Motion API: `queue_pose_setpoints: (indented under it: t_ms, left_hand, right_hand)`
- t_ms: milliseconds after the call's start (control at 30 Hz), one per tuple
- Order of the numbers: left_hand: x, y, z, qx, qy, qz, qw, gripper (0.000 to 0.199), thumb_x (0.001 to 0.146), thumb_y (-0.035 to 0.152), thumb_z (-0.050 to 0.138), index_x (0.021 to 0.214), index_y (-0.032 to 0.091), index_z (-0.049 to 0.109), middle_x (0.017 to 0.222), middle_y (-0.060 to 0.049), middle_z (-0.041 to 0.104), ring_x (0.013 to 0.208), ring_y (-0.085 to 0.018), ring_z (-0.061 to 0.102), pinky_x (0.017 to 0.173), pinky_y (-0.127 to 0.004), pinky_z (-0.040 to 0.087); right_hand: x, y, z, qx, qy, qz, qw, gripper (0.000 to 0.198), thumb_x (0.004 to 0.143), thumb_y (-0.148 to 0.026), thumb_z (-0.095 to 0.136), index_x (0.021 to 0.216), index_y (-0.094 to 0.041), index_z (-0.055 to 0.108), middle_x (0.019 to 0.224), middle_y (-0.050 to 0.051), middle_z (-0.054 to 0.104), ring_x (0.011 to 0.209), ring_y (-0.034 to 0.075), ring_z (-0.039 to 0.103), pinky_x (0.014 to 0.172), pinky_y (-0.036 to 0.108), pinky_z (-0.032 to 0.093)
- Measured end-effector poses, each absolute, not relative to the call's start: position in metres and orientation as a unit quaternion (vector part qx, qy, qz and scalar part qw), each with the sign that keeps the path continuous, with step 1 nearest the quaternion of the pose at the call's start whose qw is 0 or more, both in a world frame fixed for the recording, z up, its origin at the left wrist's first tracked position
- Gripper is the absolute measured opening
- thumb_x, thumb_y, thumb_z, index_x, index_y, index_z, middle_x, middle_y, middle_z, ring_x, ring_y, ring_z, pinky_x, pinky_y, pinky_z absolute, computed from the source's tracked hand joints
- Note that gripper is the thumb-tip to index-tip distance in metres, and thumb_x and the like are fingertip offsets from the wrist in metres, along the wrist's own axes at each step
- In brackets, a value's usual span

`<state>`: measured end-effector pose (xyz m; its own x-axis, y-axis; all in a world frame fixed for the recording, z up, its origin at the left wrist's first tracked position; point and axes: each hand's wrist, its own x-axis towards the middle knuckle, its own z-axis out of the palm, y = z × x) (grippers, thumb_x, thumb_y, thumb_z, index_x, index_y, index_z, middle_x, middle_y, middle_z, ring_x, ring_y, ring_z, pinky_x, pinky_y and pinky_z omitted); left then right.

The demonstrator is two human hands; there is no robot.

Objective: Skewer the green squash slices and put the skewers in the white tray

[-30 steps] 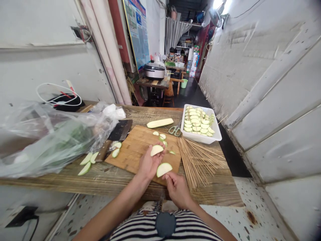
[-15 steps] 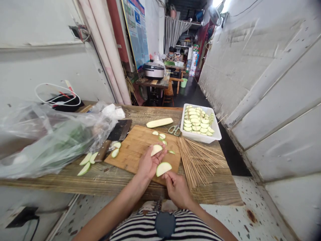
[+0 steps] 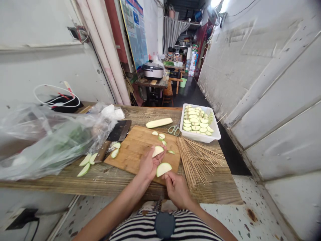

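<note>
Compared with half a second ago, the pale slice (image 3: 157,151) in the left hand (image 3: 146,164) sits slightly lower in the frame and nearer the second slice (image 3: 164,169), which keeps almost the same place. Both slices are near the centre of the frame, over the lower right of the wooden cutting board (image 3: 132,144). The hands are close together but apart: the left, palm partly up, holds its slice between thumb and fingers, while the right hand (image 3: 178,188) is pinched at the lower edge of the second slice. A thin stick (image 3: 159,161) shows between the two slices; whether the right fingertips press on the slice or on the stick is hidden. Small offcuts (image 3: 162,136) lie on the board, and a peeled length (image 3: 159,123) lies just beyond it. Right of centre, a fan of sticks (image 3: 198,160) rests beside the board, below a white tray (image 3: 195,136) filled with skewered slices. Scissors (image 3: 174,130) lie just left of the tray. Left of centre, a cleaver (image 3: 119,130) lies near a clear plastic bag (image 3: 57,140).
</note>
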<state>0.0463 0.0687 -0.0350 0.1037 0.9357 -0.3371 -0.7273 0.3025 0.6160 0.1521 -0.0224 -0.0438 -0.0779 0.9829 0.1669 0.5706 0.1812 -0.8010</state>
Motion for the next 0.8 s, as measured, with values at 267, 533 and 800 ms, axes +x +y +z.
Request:
queue_pose_setpoints:
  t_ms: [267,533,800]
  left_hand:
    - [0.053,0.061,-0.039,0.159,0.399,0.545,0.720,0.020,0.084,0.025,0.053,0.091,0.010,0.063,0.090,-0.011,0.072,0.083,-0.017,0.068,0.087,-0.031,0.050]
    - [0.052,0.057,-0.028,0.125,0.378,0.517,0.757,0.038,0.089,0.041,0.044,0.101,0.009,0.061,0.098,-0.016,0.070,0.093,-0.021,0.066,0.085,-0.032,0.051]
    - [0.051,0.055,-0.030,0.154,0.362,0.524,0.755,0.030,0.085,0.037,0.052,0.102,0.013,0.060,0.107,-0.013,0.068,0.095,-0.021,0.066,0.081,-0.032,0.053]
  right_hand:
    - [0.154,-0.020,-0.044,-0.580,-0.670,0.278,0.371,0.030,0.088,-0.019,0.034,0.074,-0.016,0.061,0.059,0.001,0.059,0.052,0.012,0.052,0.051,0.020,0.031]
    - [0.156,-0.016,-0.046,-0.580,-0.665,0.280,0.379,0.027,0.088,-0.018,0.037,0.075,-0.016,0.061,0.061,0.001,0.060,0.052,0.012,0.051,0.051,0.020,0.031]
    - [0.157,-0.017,-0.044,-0.573,-0.667,0.278,0.386,0.028,0.088,-0.019,0.037,0.075,-0.015,0.062,0.058,0.000,0.058,0.049,0.012,0.048,0.048,0.020,0.029]
